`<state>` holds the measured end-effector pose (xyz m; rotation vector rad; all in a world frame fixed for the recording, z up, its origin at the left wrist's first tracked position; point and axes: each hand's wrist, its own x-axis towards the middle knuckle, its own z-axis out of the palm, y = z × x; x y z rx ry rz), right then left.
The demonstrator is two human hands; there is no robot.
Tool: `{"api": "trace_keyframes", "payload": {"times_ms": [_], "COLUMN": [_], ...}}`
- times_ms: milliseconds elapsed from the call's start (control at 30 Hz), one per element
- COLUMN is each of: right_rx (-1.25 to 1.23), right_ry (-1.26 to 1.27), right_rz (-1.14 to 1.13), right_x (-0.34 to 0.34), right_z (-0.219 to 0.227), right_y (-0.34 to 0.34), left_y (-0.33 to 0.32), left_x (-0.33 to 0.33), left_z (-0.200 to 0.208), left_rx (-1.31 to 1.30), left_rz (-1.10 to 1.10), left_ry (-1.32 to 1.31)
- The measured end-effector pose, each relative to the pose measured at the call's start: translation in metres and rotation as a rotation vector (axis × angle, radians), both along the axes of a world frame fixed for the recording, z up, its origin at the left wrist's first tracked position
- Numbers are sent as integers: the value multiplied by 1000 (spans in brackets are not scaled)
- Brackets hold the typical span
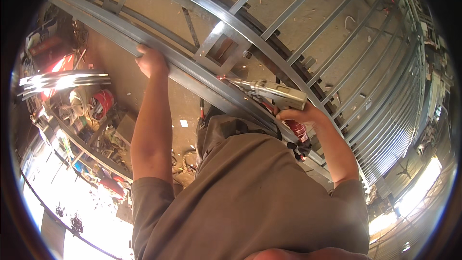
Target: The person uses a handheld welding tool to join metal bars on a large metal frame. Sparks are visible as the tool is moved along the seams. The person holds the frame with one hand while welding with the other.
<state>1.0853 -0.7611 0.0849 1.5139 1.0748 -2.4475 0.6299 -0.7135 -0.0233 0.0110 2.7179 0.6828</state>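
My left hand (pixel 153 62) is closed over the near edge of a long grey metal channel (pixel 187 78), which runs slantwise from the upper left toward the lower right in front of me. In my right hand (pixel 304 114) is a pistol-shaped power drill (pixel 281 94) with a pale metal body and a red-wrapped grip. Its long nose points left, and the tip is at the channel, near a flat metal plate (pixel 207 54) with a square cut-out. Whether the tip touches the metal is not clear.
A curved metal rail (pixel 262 43) with many parallel bars (pixel 308 2) spreads to the right. Left of me are a red bucket (pixel 103 102), a bundle of shiny metal strips (pixel 65 81) and cluttered tools. Scraps lie scattered on the concrete floor (pixel 108 58).
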Motion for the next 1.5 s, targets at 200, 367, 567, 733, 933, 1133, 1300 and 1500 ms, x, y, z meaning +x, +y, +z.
{"api": "trace_keyframes", "payload": {"times_ms": [200,367,567,733,933,1133,1300,1500], "right_rx": [305,610,798,713,755,525,359,229], "right_ry": [-114,-125,-403,-690,-651,-414,-231,19], "right_rz": [-161,-680,-972,-999,-854,-479,-194,-189], "right_x": [42,57,89,168,262,308,272,231], "right_z": [56,75,93,205,321,287,184,85], "right_y": [-39,-127,-226,-284,-260,-141,-24,40], "left_y": [-2,-11,-30,-60,-42,38,82,116], "left_x": [-4,-14,-26,-4,99,247,326,336], "left_z": [-4,-13,-20,-11,33,74,59,24], "left_rx": [75,315,264,227,279,473,-27,-330], "left_rz": [26,11,-104,-305,-707,-1379,-1672,-1857], "left_ry": [-41,-179,-214,56,426,-341,-444,-427]}}
